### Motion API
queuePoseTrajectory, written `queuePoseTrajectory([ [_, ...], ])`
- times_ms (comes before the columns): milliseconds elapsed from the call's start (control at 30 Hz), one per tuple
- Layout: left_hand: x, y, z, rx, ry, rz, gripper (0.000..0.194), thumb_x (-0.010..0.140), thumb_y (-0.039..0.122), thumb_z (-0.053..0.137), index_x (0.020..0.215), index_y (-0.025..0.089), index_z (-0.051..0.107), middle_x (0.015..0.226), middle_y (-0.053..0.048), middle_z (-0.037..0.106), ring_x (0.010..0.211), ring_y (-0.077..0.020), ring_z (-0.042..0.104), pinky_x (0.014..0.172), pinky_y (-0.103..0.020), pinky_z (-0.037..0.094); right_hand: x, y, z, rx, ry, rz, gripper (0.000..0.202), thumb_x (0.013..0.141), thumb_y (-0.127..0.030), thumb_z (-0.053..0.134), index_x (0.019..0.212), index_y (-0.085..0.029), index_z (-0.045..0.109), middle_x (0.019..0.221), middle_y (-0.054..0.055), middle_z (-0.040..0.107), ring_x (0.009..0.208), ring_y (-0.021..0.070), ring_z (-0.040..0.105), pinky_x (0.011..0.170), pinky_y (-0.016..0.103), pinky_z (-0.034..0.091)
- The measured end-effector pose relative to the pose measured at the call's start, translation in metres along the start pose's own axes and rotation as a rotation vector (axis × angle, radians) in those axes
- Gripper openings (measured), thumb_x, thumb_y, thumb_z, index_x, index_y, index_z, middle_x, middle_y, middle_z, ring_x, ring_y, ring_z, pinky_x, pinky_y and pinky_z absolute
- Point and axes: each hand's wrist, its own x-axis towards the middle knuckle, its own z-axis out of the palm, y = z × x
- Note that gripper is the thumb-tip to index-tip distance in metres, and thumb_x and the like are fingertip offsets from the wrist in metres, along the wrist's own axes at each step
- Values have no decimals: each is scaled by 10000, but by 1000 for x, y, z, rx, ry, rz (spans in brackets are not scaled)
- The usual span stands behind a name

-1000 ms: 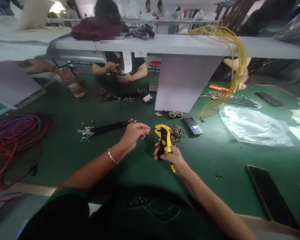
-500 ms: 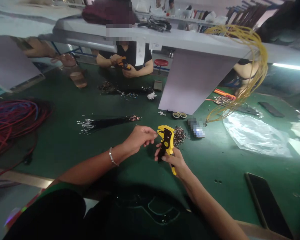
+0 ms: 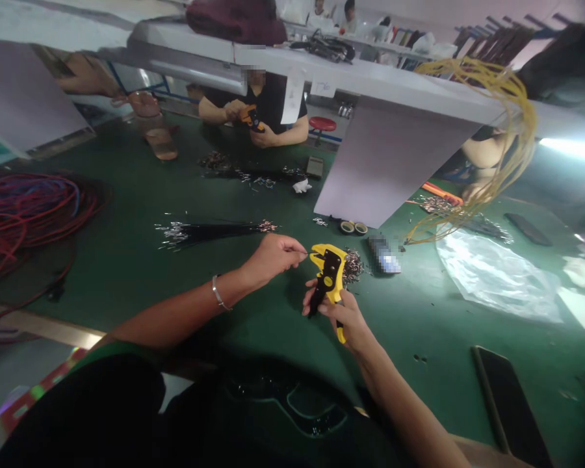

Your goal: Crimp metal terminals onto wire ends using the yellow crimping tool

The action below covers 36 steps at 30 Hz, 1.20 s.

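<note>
My right hand [image 3: 338,312] is wrapped round the handles of a yellow and black wire stripper [image 3: 329,273], its jaws pointing up and left. My left hand [image 3: 280,255] is closed in a pinch on a thin dark wire [image 3: 309,252], whose end is at the stripper's jaws. Whether the jaws bite on it is too small to tell. Beyond my left hand lies a bundle of black wires [image 3: 214,229] with bright ends. Partly behind the stripper sits a pile of small wire pieces [image 3: 353,265].
Red and blue cable coils [image 3: 29,208] lie at the left. To the right are a phone [image 3: 511,403], a clear plastic bag [image 3: 502,276] and hanging yellow wires [image 3: 521,123]. Opposite, a person's hands [image 3: 253,123] hold an orange tool. A white panel [image 3: 390,149] stands mid-table.
The view has shifted slightly. A thin dark wire now shows between my left fingers and the stripper's jaws. My right hand still holds the stripper.
</note>
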Motion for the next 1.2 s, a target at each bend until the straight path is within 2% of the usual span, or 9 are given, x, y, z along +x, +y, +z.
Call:
queuePoseTrajectory([
  [67,3,3,-4,18,-41,13,66,660,140,670,686,129,730,506,-12,588,427,-68,450,415,-206,323,0,-3,-1,1,-32,14,425,655,-229,667,1068,-155,601,838,67,666,710,224,626,719,400,490],
  [233,12,9,-21,-65,-245,-16,87,639,113,663,684,130,735,528,-33,616,447,-90,503,424,-210,355,-2,-14,-2,1,-139,68,470,640,-293,700,1076,-150,597,830,77,668,707,243,621,714,440,498],
  [333,14,9,-27,-112,-298,-18,93,636,121,670,694,134,741,516,-42,618,438,-93,503,420,-214,357,-4,-19,0,-2,-192,82,460,652,-301,710,1074,-153,600,818,74,664,703,238,616,723,446,496],
  [467,13,8,-28,-154,-341,-9,85,630,140,681,689,139,743,501,-43,616,421,-91,492,410,-215,358,-6,-21,3,30,-234,80,458,665,-294,703,1088,-150,600,818,78,660,706,239,616,712,438,491],
  [733,13,6,-28,-188,-445,-24,77,618,165,719,686,136,740,521,-48,632,440,-96,515,404,-211,370,-8,-22,4,28,-231,91,493,647,-333,722,1085,-145,596,809,79,661,693,240,614,706,451,497],
  [1067,11,8,-29,-218,-466,-30,70,608,154,727,674,133,737,521,-59,623,427,-110,504,409,-244,345,-10,-14,6,43,-248,81,433,702,-318,712,1084,-148,599,779,64,646,662,218,608,666,431,509],
  [1200,11,10,-30,-189,-475,-40,87,593,126,698,666,139,744,497,-49,617,425,-97,498,385,-215,294,-11,-10,6,62,-234,57,449,685,-328,737,1079,-154,609,758,54,642,629,204,595,617,403,508],
])
